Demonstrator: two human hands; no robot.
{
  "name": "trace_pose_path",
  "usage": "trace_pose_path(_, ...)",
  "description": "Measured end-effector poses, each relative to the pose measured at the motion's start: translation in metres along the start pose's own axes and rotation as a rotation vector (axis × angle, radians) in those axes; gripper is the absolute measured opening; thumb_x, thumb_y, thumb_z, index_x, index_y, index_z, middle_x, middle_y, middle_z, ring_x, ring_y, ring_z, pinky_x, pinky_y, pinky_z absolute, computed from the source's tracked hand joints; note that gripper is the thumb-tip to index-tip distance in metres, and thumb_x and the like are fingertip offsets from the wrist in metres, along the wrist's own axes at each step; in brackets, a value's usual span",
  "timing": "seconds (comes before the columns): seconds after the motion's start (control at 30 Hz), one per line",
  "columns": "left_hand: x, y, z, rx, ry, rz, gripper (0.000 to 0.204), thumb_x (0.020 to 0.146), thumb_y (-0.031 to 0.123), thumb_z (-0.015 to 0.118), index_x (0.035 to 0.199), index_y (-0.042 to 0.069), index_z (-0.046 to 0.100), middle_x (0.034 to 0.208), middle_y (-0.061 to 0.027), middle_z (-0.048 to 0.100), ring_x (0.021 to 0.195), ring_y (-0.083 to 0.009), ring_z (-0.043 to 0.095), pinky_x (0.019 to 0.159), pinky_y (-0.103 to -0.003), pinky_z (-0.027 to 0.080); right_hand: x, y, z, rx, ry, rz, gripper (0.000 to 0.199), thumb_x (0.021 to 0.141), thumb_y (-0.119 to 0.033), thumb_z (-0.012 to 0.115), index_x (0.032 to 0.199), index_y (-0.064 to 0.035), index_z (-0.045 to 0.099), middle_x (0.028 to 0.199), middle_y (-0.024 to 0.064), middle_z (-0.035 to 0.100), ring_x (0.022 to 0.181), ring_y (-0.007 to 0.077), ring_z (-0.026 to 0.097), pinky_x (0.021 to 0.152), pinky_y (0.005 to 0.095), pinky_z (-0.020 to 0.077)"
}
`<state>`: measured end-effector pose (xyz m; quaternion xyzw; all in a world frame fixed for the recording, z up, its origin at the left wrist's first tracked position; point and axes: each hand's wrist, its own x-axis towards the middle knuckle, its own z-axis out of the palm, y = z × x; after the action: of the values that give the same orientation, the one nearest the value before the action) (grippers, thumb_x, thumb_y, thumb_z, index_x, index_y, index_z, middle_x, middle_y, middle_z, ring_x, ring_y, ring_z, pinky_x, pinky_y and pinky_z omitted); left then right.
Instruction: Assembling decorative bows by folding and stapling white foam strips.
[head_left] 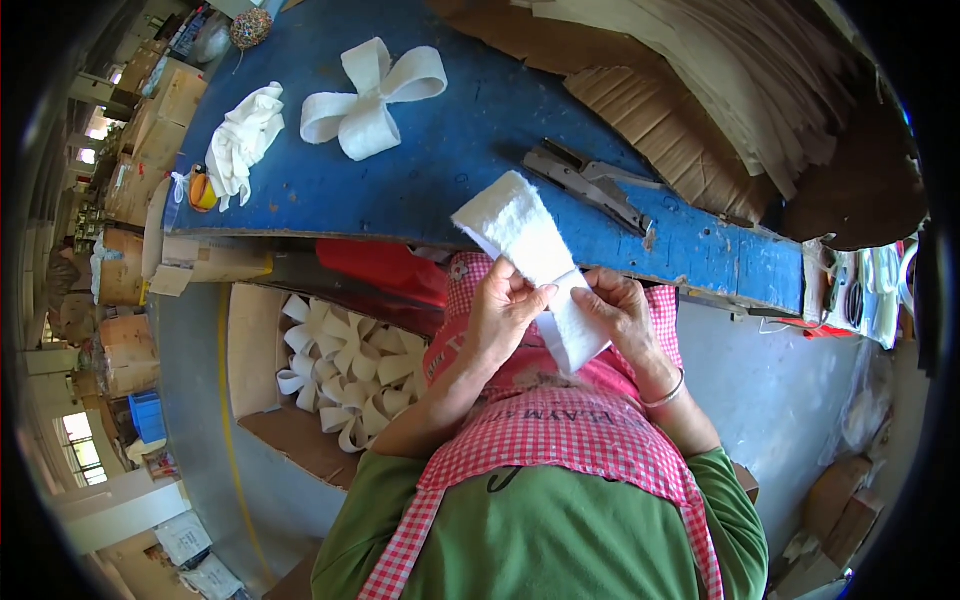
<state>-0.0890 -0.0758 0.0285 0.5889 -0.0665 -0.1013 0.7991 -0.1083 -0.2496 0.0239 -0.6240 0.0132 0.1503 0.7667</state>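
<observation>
Tabletop (440, 170): a long blue board, worn at the near edge, running across in front of the person.
Cardboard stack (720, 90): corrugated sheets and pale cut panels piled on the far right of the tabletop, leaning over each other.
Box of bows (345, 375): an open cardboard box on the floor under the tabletop, to the person's left, packed with finished white looped bows.
Finished bow (368, 100): one white four-loop bow lying flat on the tabletop, well apart from the hands.
White gloves (243, 145): a crumpled pair near the left end of the tabletop, beside a small orange object I cannot make out.
Metal tool (590, 185): a grey stapler-like tool lying on the tabletop just beyond the hands.
White strip (530, 260): a fuzzy white band held up in front of the apron, below the tabletop edge, its upper end standing free and its lower end folded back.
Left hand (505, 310): closed on the strip, thumb and fingers pinching the fold from the left.
Right hand (620, 315): also closed on it, fingertips pressing the lower fold from the right.
Risk: I'd judge the fold could spring open if either pinch loosens, as the band looks stiff; uneven folding would leave lopsided loops.
</observation>
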Motion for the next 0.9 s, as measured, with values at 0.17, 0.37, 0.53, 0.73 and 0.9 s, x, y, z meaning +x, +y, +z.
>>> trace_pose_path(0.17,-0.001,0.003,0.001,0.001,-0.009,-0.064,0.032,0.08,-0.001,0.06,0.11,0.001,0.048,0.095,-0.008,0.061,0.087,-0.0102,0.059,0.075,-0.024,0.049,0.006,-0.016,-0.002,-0.066,0.057,-0.045,0.022,0.084,-0.015,0.062,0.098,0.001,0.06,0.08,0.0064,0.062,0.072,0.012,0.058,0.065,0.026,0.0481)
trace_pose_path(0.37,-0.002,0.015,0.007,0.027,-0.02,-0.008,0.027,0.083,0.004,0.06,0.107,0.001,0.048,0.091,-0.0061,0.06,0.08,-0.0092,0.059,0.07,-0.023,0.049,0.018,-0.036,-0.009,-0.33,-0.089,-0.244,0.01,0.082,-0.007,0.061,0.075,-0.0006,0.058,0.068,-0.0006,0.054,0.059,0.0051,0.046,0.05,0.021,0.0363)
trace_pose_path(0.53,0.006,-0.012,-0.024,0.538,0.102,0.057,0.025,0.083,0.017,0.063,0.095,0.004,0.046,0.073,-0.0067,0.057,0.065,-0.0167,0.06,0.053,-0.028,0.045,0.013,-0.074,-0.011,0.201,-0.12,-0.187,0.005,0.079,-0.006,0.064,0.079,-0.0011,0.062,0.072,0.0006,0.061,0.063,0.0058,0.055,0.057,0.0194,0.0419)
trace_pose_path(0.73,0.004,-0.043,-0.035,0.993,0.301,0.133,0.04,0.073,0.022,0.071,0.097,0.004,0.046,0.078,-0.0133,0.06,0.067,-0.0298,0.06,0.058,-0.036,0.046,0.003,-0.099,-0.008,0.427,-0.16,-0.247,0.012,0.075,-0.006,0.068,0.081,0.0019,0.061,0.077,0.0068,0.064,0.067,0.0119,0.059,0.064,0.0233,0.0465)
trace_pose_path(0.9,0.001,-0.06,-0.048,0.632,0.188,0.046,0.03,0.076,0.015,0.067,0.097,0.0,0.053,0.08,-0.0105,0.063,0.069,-0.0212,0.061,0.061,-0.032,0.047,-0.002,-0.104,-0.007,0.431,-0.178,-0.253,0.012,0.074,-0.005,0.069,0.08,0.002,0.061,0.076,0.0077,0.064,0.067,0.0129,0.06,0.064,0.0235,0.0471)
